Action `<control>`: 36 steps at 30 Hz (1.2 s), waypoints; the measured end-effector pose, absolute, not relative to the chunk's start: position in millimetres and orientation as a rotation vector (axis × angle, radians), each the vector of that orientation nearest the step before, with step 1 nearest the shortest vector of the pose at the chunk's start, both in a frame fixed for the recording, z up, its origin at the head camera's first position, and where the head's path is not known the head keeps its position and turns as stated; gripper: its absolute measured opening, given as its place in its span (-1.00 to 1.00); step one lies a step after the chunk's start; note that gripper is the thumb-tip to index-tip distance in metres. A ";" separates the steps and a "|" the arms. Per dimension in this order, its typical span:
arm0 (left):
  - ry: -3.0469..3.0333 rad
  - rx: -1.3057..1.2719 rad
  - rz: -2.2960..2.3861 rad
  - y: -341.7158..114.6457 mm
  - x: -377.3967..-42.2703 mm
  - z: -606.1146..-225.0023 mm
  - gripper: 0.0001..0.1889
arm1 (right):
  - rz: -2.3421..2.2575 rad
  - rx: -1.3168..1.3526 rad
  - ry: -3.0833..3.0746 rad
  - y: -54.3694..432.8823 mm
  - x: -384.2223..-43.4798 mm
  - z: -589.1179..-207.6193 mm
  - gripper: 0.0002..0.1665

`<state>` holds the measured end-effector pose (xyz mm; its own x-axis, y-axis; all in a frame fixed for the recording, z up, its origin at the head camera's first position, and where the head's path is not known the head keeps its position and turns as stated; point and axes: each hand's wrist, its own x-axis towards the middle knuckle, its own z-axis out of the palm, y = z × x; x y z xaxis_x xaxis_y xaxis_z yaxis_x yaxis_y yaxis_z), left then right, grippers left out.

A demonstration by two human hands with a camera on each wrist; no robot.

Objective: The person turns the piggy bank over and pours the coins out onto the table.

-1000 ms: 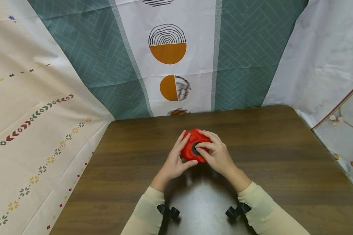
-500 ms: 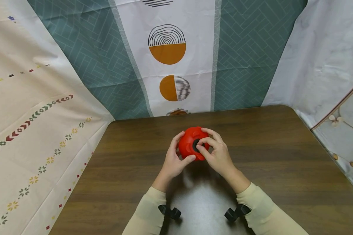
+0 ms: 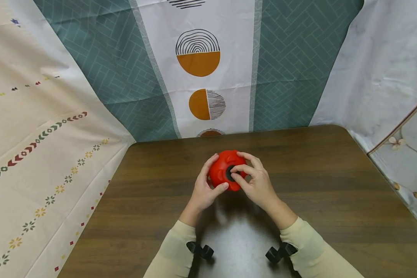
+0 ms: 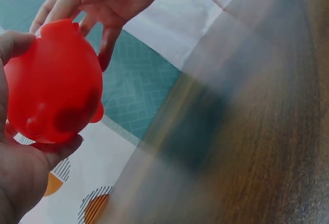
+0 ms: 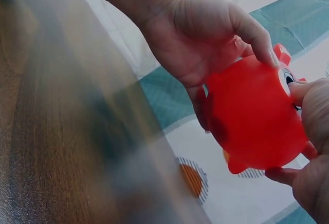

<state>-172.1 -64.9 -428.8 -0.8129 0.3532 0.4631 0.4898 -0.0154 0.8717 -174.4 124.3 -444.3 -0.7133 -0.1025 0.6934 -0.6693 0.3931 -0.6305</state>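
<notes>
A round, glossy red piggy bank point(image 3: 222, 168), small stubs sticking out of its body, is held up over the table with its dark round plug point(image 3: 228, 172) facing the person. My left hand point(image 3: 203, 191) grips it from the left, thumb along the lower edge and fingers round the far side. With thumb and forefinger my right hand point(image 3: 258, 185) pinches at the plug, while another finger lies along the upper right rim. The left wrist view shows the smooth red back of the bank point(image 4: 56, 85); the fingertips cover part of the plug.
Below the hands spreads a brown wood-grain table point(image 3: 153, 216) with a pale glare patch near the person. Patterned cloths hang behind it point(image 3: 285, 77) and at both sides. Black camera mounts point(image 3: 205, 251) are strapped over both sleeves.
The bank has tilted and shifted slightly left, so that more of its red side shows. Both hands moved a little with it; the right fingers stay at the plug.
</notes>
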 end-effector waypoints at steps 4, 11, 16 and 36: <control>-2.116 -0.876 -1.946 -63.2 -172.2 -429.4 -0.24 | 1.323 0.644 -2.088 123.0 -173.5 -443.9 -0.85; -2.121 -0.848 -1.937 -64.8 -174.2 -429.6 -0.27 | 1.310 0.629 -2.087 121.0 -172.4 -443.7 -0.85; -2.149 -0.822 -1.986 -67.8 -174.1 -431.3 -0.31 | 1.299 0.664 -2.093 121.9 -172.2 -444.0 -0.87; -2.234 -0.833 -2.034 -77.2 -176.6 -429.7 -0.34 | 1.272 0.780 -2.072 125.3 -174.3 -444.3 -0.89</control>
<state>-176.6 -77.2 -429.7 -0.8586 0.3739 0.3507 0.3842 0.0163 0.9231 -174.3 125.3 -444.3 -0.6609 -0.1772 0.7292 -0.7305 0.3744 -0.5711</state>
